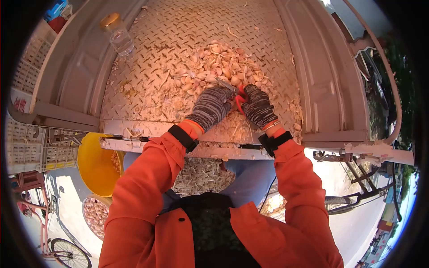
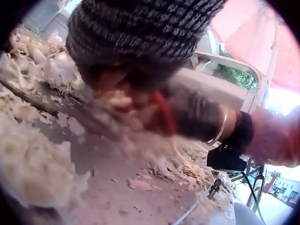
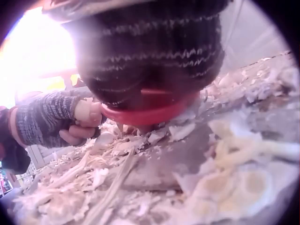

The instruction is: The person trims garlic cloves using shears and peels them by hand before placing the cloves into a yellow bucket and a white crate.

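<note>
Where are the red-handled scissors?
In the head view, the scissors are right of centre, in the right hand, beside the left hand at the near edge of the garlic pile.

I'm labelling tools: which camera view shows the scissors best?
The head view: the scissors in the right hand show red handles and metal blades together. The right wrist view gives a close-up of red handle but no clear blades; the left wrist view, identifiably, only blurred red handle.

Pinkish-white garlic cloves (image 1: 223, 62) lie heaped on the brown diamond-patterned metal truck bed (image 1: 178, 27). Around the heap, with the orange-sleeved person (image 1: 268, 232) at six o'clock: red-handled metal scissors (image 1: 242, 90) at five; round yellow bucket (image 1: 96, 172) at eight, below the bed; clear cylindrical gold-lidded jar (image 1: 121, 41) at ten.
</note>
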The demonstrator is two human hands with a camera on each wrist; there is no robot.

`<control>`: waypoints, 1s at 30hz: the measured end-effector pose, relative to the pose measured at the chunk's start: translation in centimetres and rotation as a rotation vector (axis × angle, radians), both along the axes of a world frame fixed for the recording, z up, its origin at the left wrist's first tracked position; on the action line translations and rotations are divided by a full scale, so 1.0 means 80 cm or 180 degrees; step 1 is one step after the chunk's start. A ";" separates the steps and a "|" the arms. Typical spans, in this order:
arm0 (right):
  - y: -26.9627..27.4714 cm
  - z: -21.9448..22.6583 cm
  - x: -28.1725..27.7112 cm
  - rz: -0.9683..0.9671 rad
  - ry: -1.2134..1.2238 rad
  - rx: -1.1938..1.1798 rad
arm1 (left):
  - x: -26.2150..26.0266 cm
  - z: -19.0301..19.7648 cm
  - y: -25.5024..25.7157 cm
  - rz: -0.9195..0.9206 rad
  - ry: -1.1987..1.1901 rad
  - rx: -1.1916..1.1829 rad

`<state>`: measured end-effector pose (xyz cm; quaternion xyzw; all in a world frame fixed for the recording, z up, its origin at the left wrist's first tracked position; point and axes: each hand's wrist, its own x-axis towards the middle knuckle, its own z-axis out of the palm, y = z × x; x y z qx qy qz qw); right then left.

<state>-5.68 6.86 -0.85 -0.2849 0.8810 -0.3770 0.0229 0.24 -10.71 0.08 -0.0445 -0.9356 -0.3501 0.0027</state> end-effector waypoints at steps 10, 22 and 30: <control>0.037 -0.007 0.152 -0.1580 -0.1573 -0.2380 | 0.083 0.099 0.053 0.0318 0.1542 0.1902; 0.130 -0.022 0.320 -0.0619 0.0332 0.1068 | 0.158 0.141 0.277 -0.1558 0.0668 0.1927; 0.104 0.079 0.248 -0.0629 -0.2245 -0.2390 | 0.192 0.083 0.079 0.0108 -0.0634 0.2994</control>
